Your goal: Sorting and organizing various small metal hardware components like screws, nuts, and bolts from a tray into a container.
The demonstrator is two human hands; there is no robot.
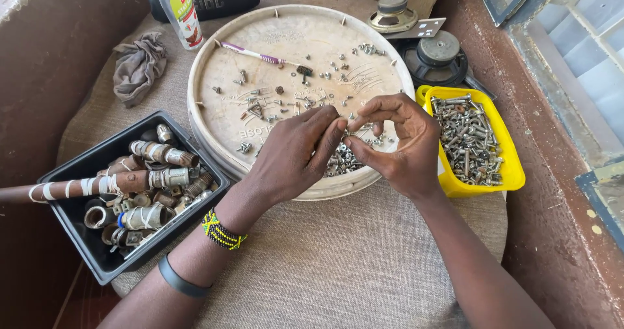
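My left hand [296, 153] and my right hand [396, 144] meet over the near edge of a round cream lid [221, 63] strewn with small screws and nuts. Both hands pinch a tiny metal piece [346, 134] between their fingertips; it is too small to tell its exact kind. A heap of small nuts [341, 162] lies on the lid just under the fingers. My left wrist wears a beaded bracelet and a dark band.
A yellow tray [513, 166] of screws and bolts sits to the right. A black bin [78, 231] of rusty pipe fittings stands at the left. A toothbrush [260, 56] lies on the lid. Grey rag [138, 66], bottle [182, 11], loudspeaker parts [435, 56] behind.
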